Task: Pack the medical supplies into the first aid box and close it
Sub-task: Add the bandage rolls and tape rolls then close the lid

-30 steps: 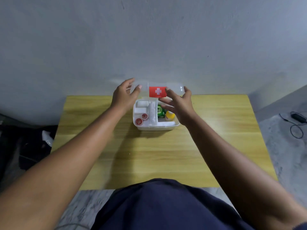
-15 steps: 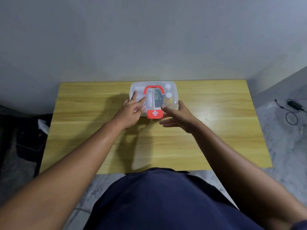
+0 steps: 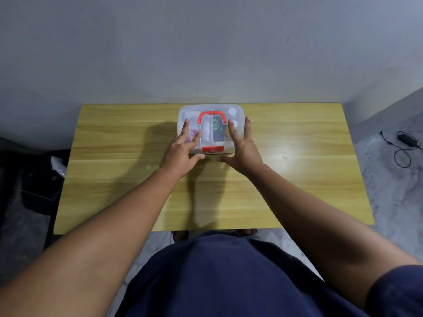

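The clear plastic first aid box (image 3: 211, 110) stands at the far middle of the wooden table (image 3: 114, 179) with its lid down. A red handle (image 3: 212, 115) lies flat on the lid and a red latch (image 3: 212, 149) sits on the front edge. Supplies show dimly through the lid: a green pack, white items and red-capped pieces. My left hand (image 3: 180, 152) rests with spread fingers on the lid's left part, thumb by the front edge. My right hand (image 3: 242, 147) lies on the lid's right part, thumb near the latch.
The table's far edge meets a grey wall. A black cable with an adapter (image 3: 405, 143) lies on the floor to the right. Dark bags and a white object (image 3: 57, 164) sit on the floor to the left. My dark blue clothing fills the bottom.
The lid came down from upright onto the box. Both hands moved from the raised lid to lie flat on the shut lid, and the right hand shifted onto the box's right side.
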